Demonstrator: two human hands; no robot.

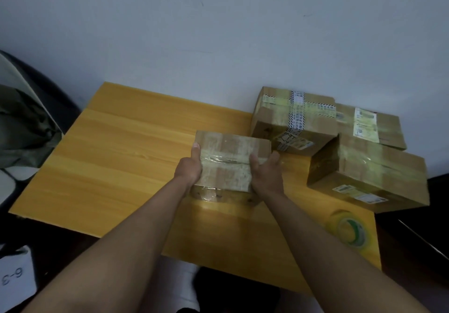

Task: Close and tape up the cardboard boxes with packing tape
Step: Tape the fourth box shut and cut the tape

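I am gripping the small taped box (232,164) at frame centre with both hands: left hand (189,166) fingers wrapping its left side, thumb on top; right hand (266,172) fingers clamping its right side. It is resting on the worktop (116,157). Three taped boxes (295,120) are lying at right, and the tape roll (349,231) at lower right.

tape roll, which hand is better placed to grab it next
Right. The tape roll lies at the table's near right corner, beside the right hand; the left hand is across the small box they hold.
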